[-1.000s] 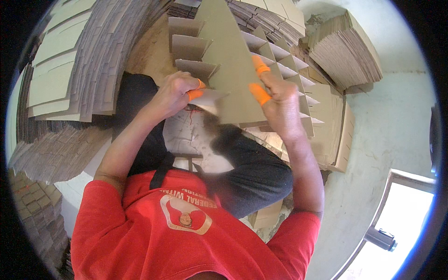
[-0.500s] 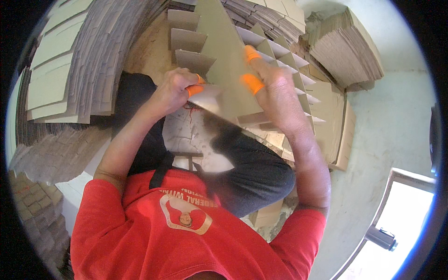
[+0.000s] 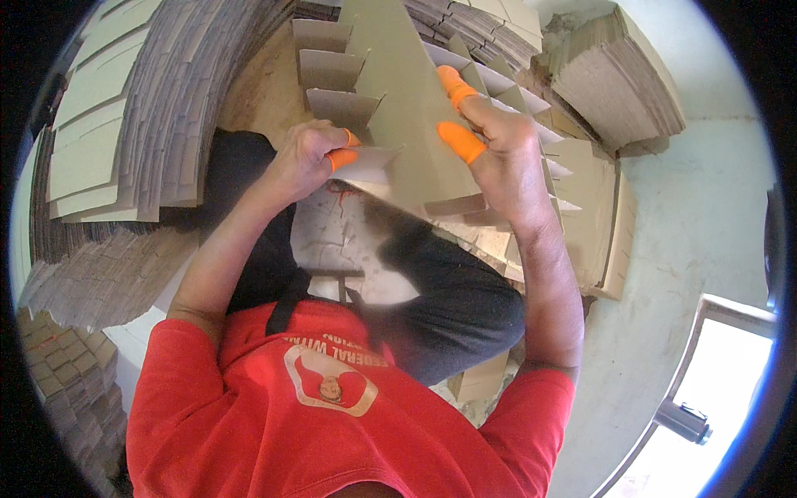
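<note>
A cardboard box divider (image 3: 398,91) stands in front of me, a long panel crossed by several short slotted strips. My left hand (image 3: 307,162), orange covers on its finger and thumb tips, is closed on the nearest left-side cross strip (image 3: 372,163). On the right, my right hand (image 3: 508,153) grips the divider by the right edge of its long panel. Its orange-covered thumb and forefinger lie against the board; the other fingers are hidden. Further cross strips (image 3: 340,104) stick out to the left beyond my left hand.
Tall stacks of flat cardboard pieces (image 3: 141,108) rise at the left. More bundled cardboard (image 3: 614,83) sits at the far right by a pale wall (image 3: 689,207). Smaller stacks (image 3: 70,357) stand at the lower left. My bent legs (image 3: 448,307) are below the divider.
The divider has shifted slightly to the left at its far end. My right hand's thumb and forefinger have spread a little along the panel; my left hand keeps its pinch, almost in place.
</note>
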### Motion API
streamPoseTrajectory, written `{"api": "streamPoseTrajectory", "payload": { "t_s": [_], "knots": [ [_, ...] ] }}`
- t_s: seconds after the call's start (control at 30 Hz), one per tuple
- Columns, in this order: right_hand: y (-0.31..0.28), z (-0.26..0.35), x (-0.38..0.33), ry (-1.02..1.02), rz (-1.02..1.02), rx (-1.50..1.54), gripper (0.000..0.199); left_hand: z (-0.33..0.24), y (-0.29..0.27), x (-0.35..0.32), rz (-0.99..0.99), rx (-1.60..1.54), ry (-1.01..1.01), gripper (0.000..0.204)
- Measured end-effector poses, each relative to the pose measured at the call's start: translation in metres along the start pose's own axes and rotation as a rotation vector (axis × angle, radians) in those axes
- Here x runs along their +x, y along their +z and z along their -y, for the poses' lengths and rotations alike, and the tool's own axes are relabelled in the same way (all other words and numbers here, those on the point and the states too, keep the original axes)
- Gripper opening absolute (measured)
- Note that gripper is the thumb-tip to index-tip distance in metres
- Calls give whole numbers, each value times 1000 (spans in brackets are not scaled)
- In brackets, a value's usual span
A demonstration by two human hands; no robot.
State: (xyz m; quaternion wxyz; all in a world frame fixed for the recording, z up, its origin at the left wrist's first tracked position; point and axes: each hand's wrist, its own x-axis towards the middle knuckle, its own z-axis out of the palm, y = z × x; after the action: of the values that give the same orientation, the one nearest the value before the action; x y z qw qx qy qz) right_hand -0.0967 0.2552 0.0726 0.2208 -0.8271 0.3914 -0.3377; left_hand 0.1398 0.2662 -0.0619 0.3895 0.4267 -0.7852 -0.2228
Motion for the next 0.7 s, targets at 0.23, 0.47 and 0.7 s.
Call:
{"api": "streamPoseTrajectory", "payload": {
  "t_s": [0.23, 0.47, 0.7],
  "knots": [
    [5, -6, 8, 121, 192, -264, 46, 0, 2, 3, -12, 14, 13, 10],
    [11, 2, -12, 180, 284, -278, 75, 3, 3, 1, -9, 2, -10, 11],
    [10, 7, -17, 131, 233, -104, 79, -1, 3, 1, -21, -3, 25, 10]
  ]
}}
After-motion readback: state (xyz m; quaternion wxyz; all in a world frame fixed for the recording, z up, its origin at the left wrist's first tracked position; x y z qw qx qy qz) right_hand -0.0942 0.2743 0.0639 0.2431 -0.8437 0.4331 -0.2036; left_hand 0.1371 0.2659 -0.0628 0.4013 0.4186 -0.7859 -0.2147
